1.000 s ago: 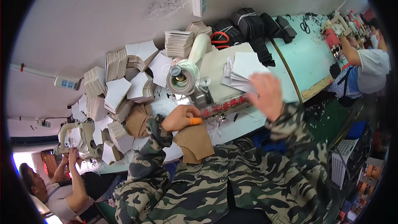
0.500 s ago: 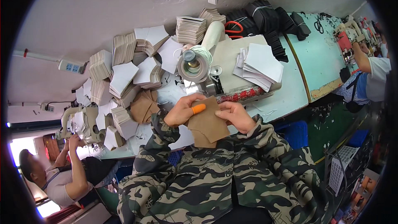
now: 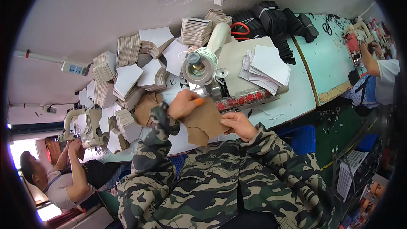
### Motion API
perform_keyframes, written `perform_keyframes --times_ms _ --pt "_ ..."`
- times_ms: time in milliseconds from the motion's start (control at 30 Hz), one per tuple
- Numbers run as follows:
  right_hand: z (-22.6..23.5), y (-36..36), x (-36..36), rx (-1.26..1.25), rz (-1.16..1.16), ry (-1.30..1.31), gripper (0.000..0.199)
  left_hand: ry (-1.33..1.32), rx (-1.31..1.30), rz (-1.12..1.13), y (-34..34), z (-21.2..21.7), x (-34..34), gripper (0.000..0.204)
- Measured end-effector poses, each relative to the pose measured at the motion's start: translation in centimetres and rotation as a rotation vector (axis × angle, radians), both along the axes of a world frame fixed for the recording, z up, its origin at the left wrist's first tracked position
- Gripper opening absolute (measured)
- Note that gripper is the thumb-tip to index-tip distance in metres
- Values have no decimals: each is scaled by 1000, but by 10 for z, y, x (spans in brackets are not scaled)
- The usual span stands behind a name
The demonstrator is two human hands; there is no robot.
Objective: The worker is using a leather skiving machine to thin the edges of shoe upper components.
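Observation:
My left hand (image 3: 183, 104), with an orange finger cover on one finger, grips the upper left of some brown shaped pieces (image 3: 207, 121). They look like flat sheet material, at least two overlapping, and tilt in front of the sewing machine (image 3: 203, 90). Between thumb and fingers, my right hand (image 3: 240, 126) pinches their right edge. The upper edge of the pieces lies close to the machine's metal working end, where contact cannot be made out. Left of my left hand, a pile of similar brown pieces (image 3: 146, 108) rests on the table.
Stacks of white-topped shaped pieces (image 3: 127, 78) crowd the table's left and back. Loose white sheets (image 3: 268, 68) lie on the machine bed. Black bundles (image 3: 271, 17) and orange-handled scissors (image 3: 240, 29) are behind. A blue crate (image 3: 303, 139) stands below right. Co-workers sit at both sides.
My left hand has moved left and up toward the machine. The brown pieces have turned and shifted left, and my right hand has slid lower along their edge.

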State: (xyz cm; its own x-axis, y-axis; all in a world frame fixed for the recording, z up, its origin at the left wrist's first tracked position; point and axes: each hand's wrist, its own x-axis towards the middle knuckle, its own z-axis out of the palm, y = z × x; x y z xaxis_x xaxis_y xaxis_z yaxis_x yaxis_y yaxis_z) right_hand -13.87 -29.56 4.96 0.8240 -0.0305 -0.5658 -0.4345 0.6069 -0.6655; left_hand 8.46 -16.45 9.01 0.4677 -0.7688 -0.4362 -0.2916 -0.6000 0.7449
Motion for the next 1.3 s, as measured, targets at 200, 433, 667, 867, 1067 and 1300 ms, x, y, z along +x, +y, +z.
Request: perform_keyframes --times_ms 200,433,667,867,1067,1300 --pt "28 -52 -10 -209 -2 -93 28 -31 -4 -252 -32 20 10 26" --pt "7 -46 -27 -550 155 28 30 -77 41 -223 -31 18 4 22" --pt "19 -49 -6 -268 46 -126 28 -1 -62 -189 -33 24 2 18" --pt "79 -89 -12 -1151 -281 -139 24 55 -5 -189 -8 -1 10 12" --pt "87 -108 -4 -1938 -8 -368 49 380 -146 -129 -6 25 -25 8" --pt "5 -11 18 -487 53 -203 25 296 -121 19 12 17 -27 15"
